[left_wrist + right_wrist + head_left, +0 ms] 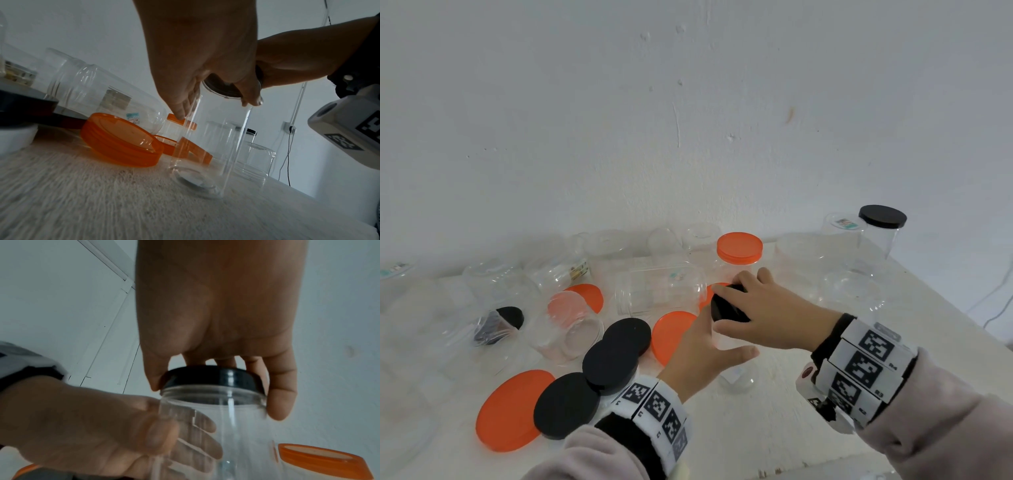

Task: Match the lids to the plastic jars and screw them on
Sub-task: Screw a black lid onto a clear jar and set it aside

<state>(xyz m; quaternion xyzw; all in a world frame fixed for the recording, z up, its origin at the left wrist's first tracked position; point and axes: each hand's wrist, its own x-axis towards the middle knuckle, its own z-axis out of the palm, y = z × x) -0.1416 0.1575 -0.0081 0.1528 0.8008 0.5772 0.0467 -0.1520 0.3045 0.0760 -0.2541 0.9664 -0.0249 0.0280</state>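
While your left hand point(700, 353) wraps the upright clear jar point(211, 142) on the table point(774, 428) to stop it spinning, your right hand point(763, 308) clamps its fingers around the black lid point(211, 378), ready to twist.

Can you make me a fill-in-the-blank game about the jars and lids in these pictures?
1. The right hand grips a lid coloured ____.
2. The left hand holds the clear jar, which stands ____ on the table.
3. The closed jar behind both hands has a lid coloured ____.

Missing words: black; upright; orange.
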